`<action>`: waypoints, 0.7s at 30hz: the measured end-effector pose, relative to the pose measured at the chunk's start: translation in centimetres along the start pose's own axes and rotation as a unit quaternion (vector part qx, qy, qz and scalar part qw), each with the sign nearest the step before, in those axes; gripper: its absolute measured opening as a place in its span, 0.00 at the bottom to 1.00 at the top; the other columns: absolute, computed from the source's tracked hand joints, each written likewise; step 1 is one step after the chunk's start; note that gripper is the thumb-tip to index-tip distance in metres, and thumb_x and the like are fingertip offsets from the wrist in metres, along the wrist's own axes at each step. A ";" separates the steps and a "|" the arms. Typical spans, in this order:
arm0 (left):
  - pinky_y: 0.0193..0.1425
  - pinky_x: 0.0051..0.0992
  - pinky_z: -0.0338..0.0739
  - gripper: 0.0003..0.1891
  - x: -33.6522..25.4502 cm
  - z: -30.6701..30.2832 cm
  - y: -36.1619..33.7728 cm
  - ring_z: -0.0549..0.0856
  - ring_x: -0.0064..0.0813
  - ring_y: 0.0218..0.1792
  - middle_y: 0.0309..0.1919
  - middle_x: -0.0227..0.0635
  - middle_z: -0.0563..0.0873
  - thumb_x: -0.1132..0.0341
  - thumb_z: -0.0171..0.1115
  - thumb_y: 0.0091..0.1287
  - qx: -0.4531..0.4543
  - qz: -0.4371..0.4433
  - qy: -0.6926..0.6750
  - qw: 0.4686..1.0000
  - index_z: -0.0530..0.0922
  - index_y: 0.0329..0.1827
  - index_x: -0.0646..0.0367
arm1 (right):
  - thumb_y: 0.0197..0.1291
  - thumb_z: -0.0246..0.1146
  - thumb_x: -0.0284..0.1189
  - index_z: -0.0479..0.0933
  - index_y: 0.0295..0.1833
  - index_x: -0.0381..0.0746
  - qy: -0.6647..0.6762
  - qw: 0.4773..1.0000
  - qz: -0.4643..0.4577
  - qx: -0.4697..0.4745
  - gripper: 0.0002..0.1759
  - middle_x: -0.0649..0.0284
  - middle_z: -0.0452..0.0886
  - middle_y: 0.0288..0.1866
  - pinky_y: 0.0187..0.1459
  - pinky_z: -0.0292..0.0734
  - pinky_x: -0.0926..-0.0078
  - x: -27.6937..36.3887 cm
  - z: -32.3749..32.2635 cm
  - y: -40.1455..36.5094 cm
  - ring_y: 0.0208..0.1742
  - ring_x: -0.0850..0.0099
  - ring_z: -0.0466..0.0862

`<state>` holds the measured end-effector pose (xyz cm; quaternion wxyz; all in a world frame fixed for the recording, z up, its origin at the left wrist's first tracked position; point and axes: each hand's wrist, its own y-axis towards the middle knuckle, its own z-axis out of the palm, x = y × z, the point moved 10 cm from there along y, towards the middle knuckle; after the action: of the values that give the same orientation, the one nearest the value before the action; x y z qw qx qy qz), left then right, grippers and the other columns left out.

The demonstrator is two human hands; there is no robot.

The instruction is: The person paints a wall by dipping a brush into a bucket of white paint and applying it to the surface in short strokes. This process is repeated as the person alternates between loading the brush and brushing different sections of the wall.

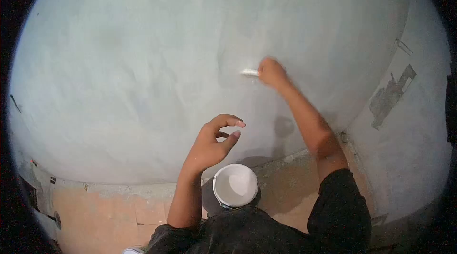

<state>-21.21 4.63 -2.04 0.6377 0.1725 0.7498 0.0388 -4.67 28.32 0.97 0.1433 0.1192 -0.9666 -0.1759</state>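
Observation:
My right hand (273,73) is closed around a paintbrush (250,72), its white bristle end pointing left against the pale grey wall (143,54). The brush is slightly blurred, and its handle is hidden in my fist. Lower down, my left hand (214,142) is raised in the air with nothing in it, fingers curved and thumb apart from them. Just below that hand stands a white bucket (218,192) with white paint (240,182) inside, close in front of my body.
A tan floor (104,211) meets the wall along a rough, stained edge. On the right, a side wall (419,125) carries a dark grey bare patch (392,94). Part of another white container (133,250) shows at the bottom edge.

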 end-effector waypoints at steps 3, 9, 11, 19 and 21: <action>0.60 0.37 0.75 0.09 0.1 -0.2 0.0 0.79 0.33 0.58 0.55 0.35 0.82 0.73 0.61 0.67 0.001 -0.002 -0.001 1.000 0.82 0.49 0.55 | 0.51 0.67 0.25 0.85 0.40 0.43 -0.031 0.994 0.006 -0.106 0.09 0.57 0.85 0.39 0.46 0.80 0.63 3.0 -9.7 3.3 0.43 0.60 0.86; 0.60 0.36 0.74 0.11 0.3 -0.3 -0.2 0.79 0.32 0.58 0.55 0.35 0.82 0.75 0.59 0.67 0.000 -0.007 0.002 1.000 0.82 0.49 0.55 | 0.56 0.67 0.29 0.84 0.42 0.41 0.059 0.935 -0.123 -0.328 0.08 0.59 0.85 0.31 0.36 0.79 0.68 6.1 -19.4 2.3 0.31 0.65 0.85; 0.60 0.37 0.74 0.10 0.5 -0.4 -0.5 0.79 0.32 0.58 0.55 0.35 0.82 0.75 0.59 0.67 -0.003 -0.009 0.001 1.000 0.82 0.49 0.55 | 0.57 0.70 0.32 0.81 0.40 0.35 0.246 0.933 -0.091 -0.247 0.11 0.56 0.86 0.33 0.39 0.79 0.66 4.5 -16.8 2.7 0.34 0.66 0.86; 0.60 0.36 0.74 0.10 2.5 0.8 -1.9 0.79 0.32 0.58 0.54 0.35 0.82 0.75 0.59 0.67 0.009 -0.049 0.011 0.999 0.81 0.50 0.56 | 0.69 0.63 0.41 0.72 0.45 0.39 0.655 0.725 0.213 0.004 0.16 0.68 0.73 0.22 0.13 0.55 0.80 -5.0 12.5 -6.3 0.13 0.82 0.64; 0.60 0.36 0.74 0.11 3.7 2.0 -1.7 0.79 0.32 0.58 0.54 0.35 0.82 0.75 0.59 0.67 0.022 -0.058 0.008 0.998 0.81 0.50 0.56 | 0.69 0.63 0.42 0.72 0.44 0.38 0.703 0.670 0.233 0.057 0.17 0.69 0.72 0.21 0.13 0.54 0.80 -5.7 19.4 -9.9 0.12 0.82 0.62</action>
<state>-20.16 3.85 -6.41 0.6290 0.1423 0.7641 -0.0137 -3.77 26.90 -21.51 0.8096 -0.0132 -0.5844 0.0542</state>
